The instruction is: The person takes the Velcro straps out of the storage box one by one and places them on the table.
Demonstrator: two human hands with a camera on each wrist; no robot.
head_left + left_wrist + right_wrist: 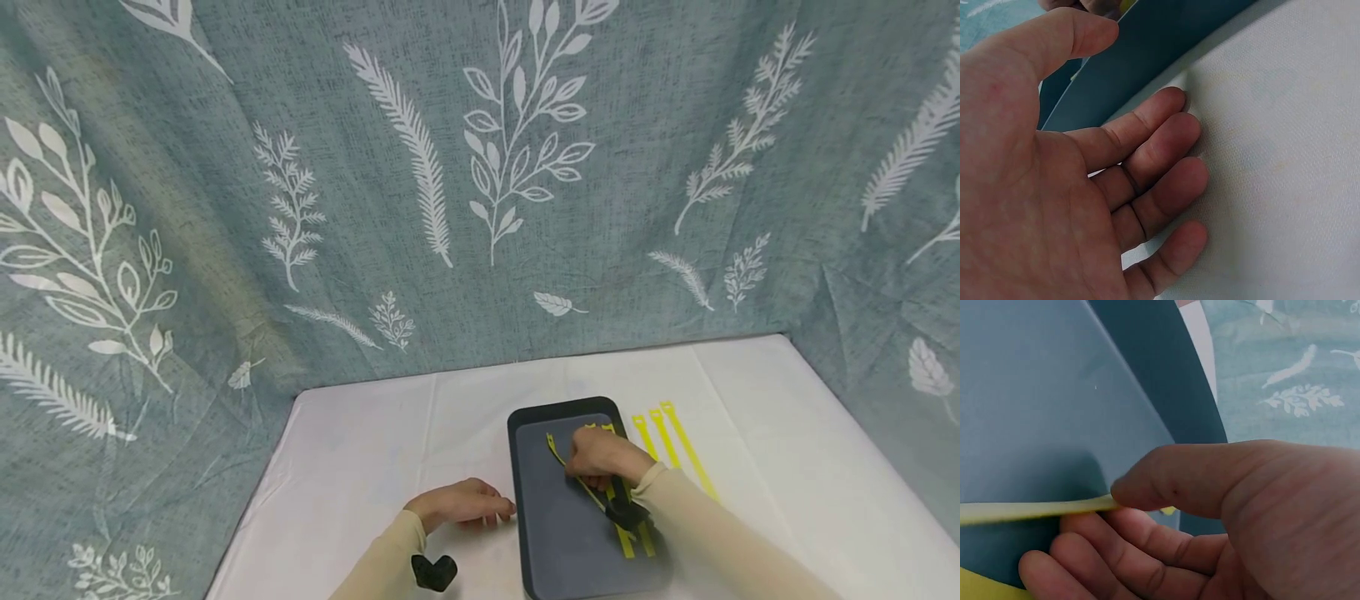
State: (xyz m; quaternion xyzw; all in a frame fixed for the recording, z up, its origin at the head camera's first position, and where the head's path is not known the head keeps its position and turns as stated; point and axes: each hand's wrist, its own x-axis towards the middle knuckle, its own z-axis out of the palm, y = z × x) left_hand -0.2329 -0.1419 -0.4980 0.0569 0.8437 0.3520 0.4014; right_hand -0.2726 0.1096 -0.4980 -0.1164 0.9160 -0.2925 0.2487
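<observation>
My right hand (606, 456) is over the dark grey tray (551, 533) and pinches a yellow slotted strap (555, 448), like a hook-and-loop cable tie. In the right wrist view the thumb presses the strap (1035, 511) against the curled fingers, and its length runs off to the left. Two more yellow straps (625, 542) lie side by side in the tray, partly hidden under the right hand and wrist. Just left of the tray, my left hand (465, 502) holds nothing, its fingers loosely bent and the fingertips right by the tray's wall (1166, 44).
Several yellow straps (686, 442) lie on the white tablecloth (757, 433) to the right of the tray, partly behind the right forearm. A blue-green curtain (450, 317) with white leaf prints hangs behind the table and along its sides.
</observation>
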